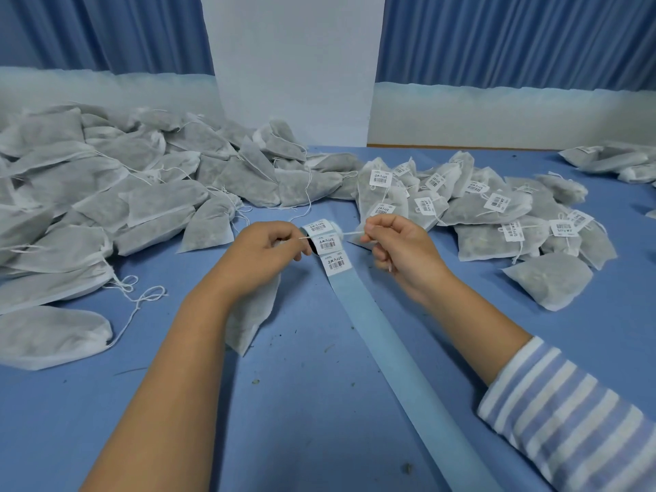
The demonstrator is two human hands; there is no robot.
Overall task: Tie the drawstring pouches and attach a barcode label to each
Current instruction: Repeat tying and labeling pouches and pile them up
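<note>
Upper left, untied pouches (pixel 106 193) dominated; labelled pouches (pixel 479 207) right; our left hand (pixel 262 253) and right hand (pixel 397 246) pinched drawstring (pixel 349 233).

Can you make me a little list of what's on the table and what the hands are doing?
left hand: holds a pouch, pinches its string
right hand: pulls the other string end
label roll: between the hands, empty backing strip trailing toward the person
unlabeled pouches: big pile, left
labeled pouches: pile, right
table: blue

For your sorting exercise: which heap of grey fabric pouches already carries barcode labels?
The right-hand heap of grey pouches: white barcode tags hang from their strings; the left heap has none.
</note>
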